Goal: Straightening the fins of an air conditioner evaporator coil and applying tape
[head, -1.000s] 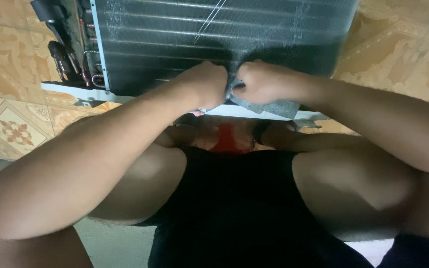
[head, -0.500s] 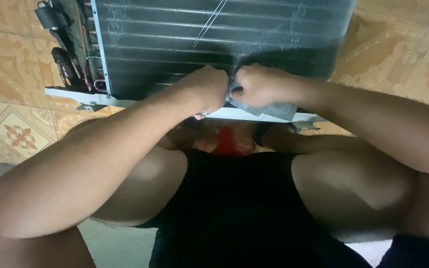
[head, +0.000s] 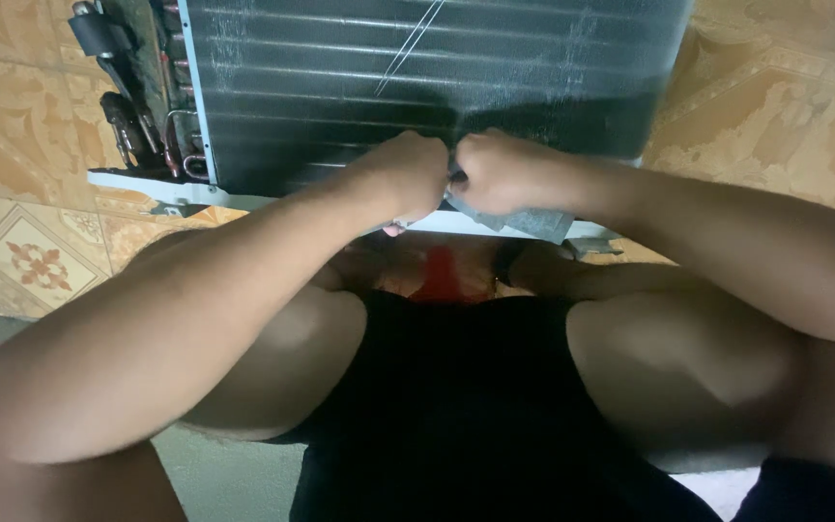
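I am gripping a grey rag (head: 524, 218) in my right hand (head: 500, 172), fist closed on it, at the coil's (head: 417, 87) near edge. My left hand (head: 408, 174) is clenching too, touching the right; I cannot tell what it is holding. Copper pipes (head: 137, 116) are sitting at the coil's left edge.

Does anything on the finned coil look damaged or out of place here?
Yes. The finned coil shows pale diagonal scratch lines near its top middle and whitish scuffed patches further right. Both hands grip a grey cloth at its lower edge.

patterned floor tiles (head: 36, 261); copper tubing (head: 132, 126); red object (head: 440, 275)
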